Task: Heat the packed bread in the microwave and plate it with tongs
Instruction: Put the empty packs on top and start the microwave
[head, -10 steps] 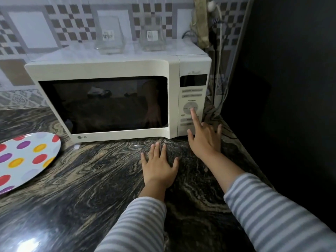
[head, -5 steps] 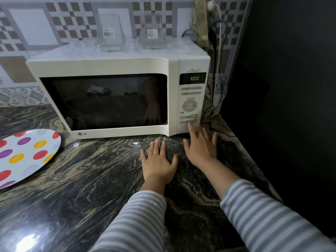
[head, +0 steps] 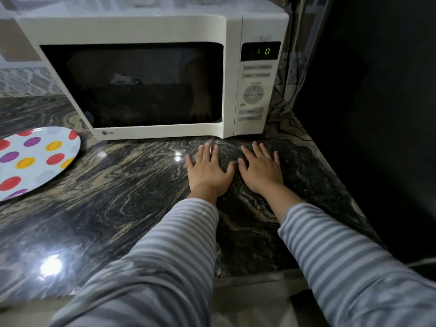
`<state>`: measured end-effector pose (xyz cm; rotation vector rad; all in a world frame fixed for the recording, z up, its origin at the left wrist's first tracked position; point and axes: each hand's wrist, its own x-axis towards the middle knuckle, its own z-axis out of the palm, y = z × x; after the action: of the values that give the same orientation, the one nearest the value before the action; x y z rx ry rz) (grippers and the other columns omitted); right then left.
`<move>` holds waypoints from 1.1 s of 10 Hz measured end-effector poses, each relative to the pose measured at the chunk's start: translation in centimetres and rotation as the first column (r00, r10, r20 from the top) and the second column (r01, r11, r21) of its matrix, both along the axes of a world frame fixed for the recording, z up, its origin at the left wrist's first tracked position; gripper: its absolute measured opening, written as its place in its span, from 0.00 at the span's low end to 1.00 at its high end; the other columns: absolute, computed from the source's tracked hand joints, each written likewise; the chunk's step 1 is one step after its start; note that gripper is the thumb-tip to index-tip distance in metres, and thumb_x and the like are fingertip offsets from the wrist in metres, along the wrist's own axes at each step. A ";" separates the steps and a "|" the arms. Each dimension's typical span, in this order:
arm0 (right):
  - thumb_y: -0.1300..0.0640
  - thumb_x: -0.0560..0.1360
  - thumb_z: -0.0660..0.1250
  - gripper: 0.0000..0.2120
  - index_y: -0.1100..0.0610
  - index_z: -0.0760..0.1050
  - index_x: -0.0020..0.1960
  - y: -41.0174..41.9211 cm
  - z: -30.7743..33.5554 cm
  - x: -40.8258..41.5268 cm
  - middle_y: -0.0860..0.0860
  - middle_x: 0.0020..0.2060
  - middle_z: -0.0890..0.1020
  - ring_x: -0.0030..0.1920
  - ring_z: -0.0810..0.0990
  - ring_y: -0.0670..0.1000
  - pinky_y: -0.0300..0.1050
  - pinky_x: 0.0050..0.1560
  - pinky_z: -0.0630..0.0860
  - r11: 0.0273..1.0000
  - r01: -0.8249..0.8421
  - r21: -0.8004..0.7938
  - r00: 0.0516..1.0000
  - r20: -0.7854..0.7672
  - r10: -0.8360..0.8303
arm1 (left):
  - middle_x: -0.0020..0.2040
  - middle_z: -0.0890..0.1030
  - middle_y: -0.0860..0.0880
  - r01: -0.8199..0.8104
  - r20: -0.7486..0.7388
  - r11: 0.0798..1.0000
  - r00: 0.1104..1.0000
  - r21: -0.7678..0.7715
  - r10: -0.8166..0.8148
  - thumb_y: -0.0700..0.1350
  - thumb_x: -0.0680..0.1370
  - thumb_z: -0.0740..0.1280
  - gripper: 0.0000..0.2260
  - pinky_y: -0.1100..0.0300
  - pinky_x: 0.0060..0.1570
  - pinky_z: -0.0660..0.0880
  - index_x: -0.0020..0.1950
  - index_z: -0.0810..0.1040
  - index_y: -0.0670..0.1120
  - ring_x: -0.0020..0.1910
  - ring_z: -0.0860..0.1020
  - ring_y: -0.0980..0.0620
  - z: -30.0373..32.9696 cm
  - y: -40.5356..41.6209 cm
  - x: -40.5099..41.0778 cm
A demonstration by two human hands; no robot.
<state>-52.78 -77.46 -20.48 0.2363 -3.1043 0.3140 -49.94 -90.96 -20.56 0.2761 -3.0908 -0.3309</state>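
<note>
A white microwave (head: 151, 29) stands at the back of the dark marble counter (head: 118, 190), its door closed and its window dark. Green digits glow on its display (head: 261, 51) above the button panel (head: 253, 95). My left hand (head: 208, 171) lies flat on the counter in front of the door's right end. Close beside it, my right hand (head: 260, 168) lies flat too, below the panel. Neither hand holds anything. A white plate with coloured dots (head: 30, 159) sits on the counter at the left. The bread and tongs are not visible.
Cables (head: 292, 67) hang behind the microwave's right side. A dark surface (head: 377, 114) fills the right of the view past the counter's edge. Tiled wall runs behind the microwave on the left.
My right hand has come down from the microwave's buttons and now lies flat on the counter. The display has lit up with digits. My left hand stayed flat.
</note>
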 end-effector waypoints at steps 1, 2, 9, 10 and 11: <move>0.42 0.81 0.46 0.26 0.45 0.53 0.78 0.0 -0.1 -0.1 0.48 0.79 0.51 0.78 0.47 0.50 0.58 0.76 0.42 1.000 0.003 0.009 1.000 -0.001 -0.003 | 0.80 0.46 0.50 -0.002 -0.007 1.000 1.000 0.004 0.002 0.66 0.78 0.46 0.33 0.43 0.74 0.37 0.80 0.49 0.51 0.78 0.42 0.52 -0.1 -0.1 0.0; 0.42 0.81 0.46 0.26 0.45 0.53 0.78 0.0 -0.2 -0.1 0.49 0.79 0.51 0.78 0.47 0.50 0.58 0.76 0.43 1.000 -0.001 0.023 1.000 -0.001 0.001 | 0.80 0.47 0.50 -0.004 -0.020 1.000 1.000 0.007 0.004 0.65 0.78 0.47 0.33 0.43 0.74 0.37 0.80 0.50 0.51 0.78 0.42 0.52 -0.2 0.0 0.0; 0.42 0.81 0.44 0.26 0.45 0.52 0.78 0.0 -0.3 0.0 0.48 0.79 0.50 0.78 0.45 0.50 0.58 0.76 0.41 1.000 -0.003 0.028 1.000 0.007 0.003 | 0.80 0.46 0.50 0.002 -0.013 1.000 1.000 0.011 -0.002 0.66 0.78 0.47 0.34 0.44 0.75 0.38 0.80 0.49 0.51 0.78 0.42 0.52 -0.2 -0.1 0.1; 0.42 0.81 0.44 0.26 0.45 0.52 0.78 -0.1 -0.3 0.0 0.48 0.79 0.50 0.78 0.45 0.50 0.58 0.76 0.41 1.000 0.000 0.027 1.000 0.007 0.000 | 0.80 0.46 0.50 0.003 -0.012 1.000 1.000 0.014 -0.003 0.66 0.78 0.47 0.34 0.44 0.75 0.38 0.80 0.49 0.51 0.78 0.42 0.52 -0.1 -0.1 0.0; 0.42 0.81 0.44 0.26 0.45 0.51 0.78 0.0 -0.2 0.0 0.48 0.79 0.50 0.78 0.45 0.50 0.58 0.76 0.41 1.000 -0.002 0.024 1.000 0.009 0.002 | 0.80 0.46 0.50 0.004 -0.010 1.000 1.000 0.008 -0.004 0.66 0.78 0.47 0.34 0.44 0.75 0.38 0.80 0.49 0.51 0.78 0.42 0.52 -0.1 -0.1 0.0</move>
<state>-52.82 -77.47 -20.70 0.2393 -3.1183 0.2795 -49.90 -91.05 -20.71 0.2679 -3.0816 -0.3436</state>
